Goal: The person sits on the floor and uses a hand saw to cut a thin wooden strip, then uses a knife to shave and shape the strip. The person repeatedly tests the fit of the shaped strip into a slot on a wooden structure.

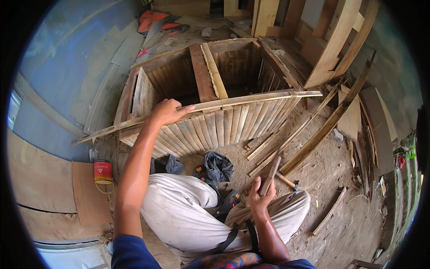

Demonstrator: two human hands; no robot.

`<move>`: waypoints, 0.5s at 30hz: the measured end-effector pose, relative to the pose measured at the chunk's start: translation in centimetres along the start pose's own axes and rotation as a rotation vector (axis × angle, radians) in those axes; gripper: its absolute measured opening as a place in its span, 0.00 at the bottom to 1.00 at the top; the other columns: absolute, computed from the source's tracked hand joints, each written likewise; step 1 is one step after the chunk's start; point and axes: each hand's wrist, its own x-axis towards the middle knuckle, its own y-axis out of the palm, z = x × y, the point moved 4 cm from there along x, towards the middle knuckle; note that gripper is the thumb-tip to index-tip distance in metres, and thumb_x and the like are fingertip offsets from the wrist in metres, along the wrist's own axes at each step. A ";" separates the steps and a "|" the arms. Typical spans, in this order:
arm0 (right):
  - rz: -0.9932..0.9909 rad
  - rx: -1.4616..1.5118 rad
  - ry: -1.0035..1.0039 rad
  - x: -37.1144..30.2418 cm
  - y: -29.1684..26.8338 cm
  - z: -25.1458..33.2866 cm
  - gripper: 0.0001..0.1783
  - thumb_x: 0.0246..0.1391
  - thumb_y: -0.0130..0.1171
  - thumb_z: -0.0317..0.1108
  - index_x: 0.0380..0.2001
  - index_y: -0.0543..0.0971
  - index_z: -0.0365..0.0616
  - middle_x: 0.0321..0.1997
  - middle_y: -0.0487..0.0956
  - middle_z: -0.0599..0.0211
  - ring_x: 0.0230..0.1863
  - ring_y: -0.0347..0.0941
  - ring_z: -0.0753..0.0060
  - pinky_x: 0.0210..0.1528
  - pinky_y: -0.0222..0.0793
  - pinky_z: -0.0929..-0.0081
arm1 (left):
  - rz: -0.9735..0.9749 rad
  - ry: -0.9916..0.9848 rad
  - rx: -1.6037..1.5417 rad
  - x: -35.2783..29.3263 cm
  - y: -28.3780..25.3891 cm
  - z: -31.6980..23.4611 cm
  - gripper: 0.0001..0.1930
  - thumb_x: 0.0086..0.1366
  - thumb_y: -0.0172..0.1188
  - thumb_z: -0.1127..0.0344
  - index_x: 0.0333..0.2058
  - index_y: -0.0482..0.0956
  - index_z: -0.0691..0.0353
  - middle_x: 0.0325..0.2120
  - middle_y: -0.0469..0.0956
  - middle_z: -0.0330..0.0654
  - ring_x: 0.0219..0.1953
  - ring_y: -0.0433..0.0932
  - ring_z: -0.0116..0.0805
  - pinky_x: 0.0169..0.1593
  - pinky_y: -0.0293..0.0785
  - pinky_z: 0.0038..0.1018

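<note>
My left hand (166,112) is closed over a long split-bamboo strip (251,99), its thumb lying along the strip. The strip runs along the top front edge of a wooden frame box (199,67) and sticks out past both ends. Narrow upright bamboo slats (215,127) cover the box's front. My right hand (261,196), over my right leg, is wrapped round a brown wooden tool handle (271,172) pointing up and away. I cannot clearly make out a blade on it. Beside that hand, a hammer (286,180) with a wooden handle lies near my right knee.
Long bamboo pieces (322,130) lie on the dirt floor to the right, with a short strip (330,210) nearer. Black plastic bags (218,167) and a dark sandal (229,200) are by my legs. A red can (103,171) stands left. Boards (333,45) lean at far right.
</note>
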 end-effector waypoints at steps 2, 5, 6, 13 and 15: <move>-0.053 -0.092 0.042 -0.6 -1.2 -3.2 0.12 0.58 0.63 0.33 0.32 0.71 0.40 0.19 0.73 0.70 0.20 0.69 0.79 0.24 0.66 0.75 | -0.023 0.047 0.000 -0.4 0.0 0.1 0.37 0.63 0.56 0.33 0.21 0.78 0.71 0.15 0.73 0.56 0.21 0.75 0.44 0.29 0.69 0.41; -0.049 -0.309 0.152 -1.6 -2.4 -8.7 0.14 0.55 0.63 0.32 0.38 0.71 0.38 0.28 0.78 0.52 0.30 0.76 0.53 0.34 0.70 0.63 | -0.051 0.120 -0.058 -1.1 -0.2 0.0 0.35 0.62 0.59 0.35 0.21 0.77 0.70 0.13 0.70 0.50 0.19 0.68 0.34 0.27 0.66 0.38; -0.050 -0.319 0.198 -2.0 -2.5 -10.5 0.15 0.55 0.63 0.32 0.40 0.70 0.37 0.31 0.78 0.47 0.33 0.76 0.46 0.37 0.71 0.60 | -0.020 0.122 -0.105 -1.3 -0.2 -0.1 0.35 0.62 0.59 0.35 0.21 0.77 0.69 0.13 0.69 0.49 0.19 0.66 0.32 0.26 0.66 0.37; 0.149 -0.508 0.469 -4.9 -1.8 -20.8 0.24 0.50 0.66 0.37 0.42 0.67 0.35 0.37 0.78 0.37 0.42 0.74 0.33 0.43 0.68 0.49 | 0.106 0.024 -0.096 -2.2 -1.5 -1.1 0.38 0.61 0.57 0.32 0.22 0.78 0.72 0.14 0.71 0.54 0.18 0.69 0.39 0.29 0.69 0.41; 0.266 -0.570 0.479 -5.4 -1.6 -21.6 0.25 0.48 0.67 0.39 0.41 0.69 0.33 0.37 0.78 0.36 0.42 0.75 0.34 0.43 0.70 0.50 | 0.089 0.042 -0.113 -2.8 -1.9 -1.5 0.38 0.61 0.57 0.32 0.21 0.78 0.73 0.13 0.69 0.54 0.17 0.66 0.39 0.27 0.68 0.41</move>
